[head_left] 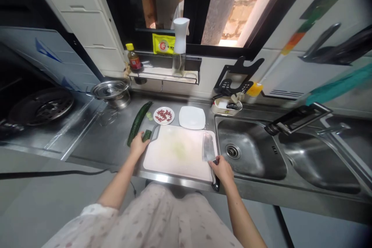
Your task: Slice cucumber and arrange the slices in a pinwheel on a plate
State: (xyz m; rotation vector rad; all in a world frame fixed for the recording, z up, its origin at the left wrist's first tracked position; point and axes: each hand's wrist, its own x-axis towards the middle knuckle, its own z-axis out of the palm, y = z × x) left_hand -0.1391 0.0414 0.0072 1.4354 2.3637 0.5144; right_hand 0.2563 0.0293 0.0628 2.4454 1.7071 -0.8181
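Observation:
On the left, my left hand point(138, 145) has its thumb and fingers closed around a short cut piece of cucumber point(147, 135), beside the cutting board's handle. A long whole-looking cucumber point(139, 122) lies just beyond that hand on the steel counter. My right hand point(223, 169) grips the black handle of a kitchen knife point(208, 145) at the near right corner of the white cutting board point(165, 159). The broad blade rests flat on the board, pointing away from me. A pale green wet smear marks the board's middle.
Behind the board are a small plate of chopped red bits point(164, 116), cucumber slices point(149, 116) and a white square plate point(192, 117). A lidded steel pot point(112, 92) stands left; a double sink point(250, 151) lies right. A shelf point(165, 74) holds bottles.

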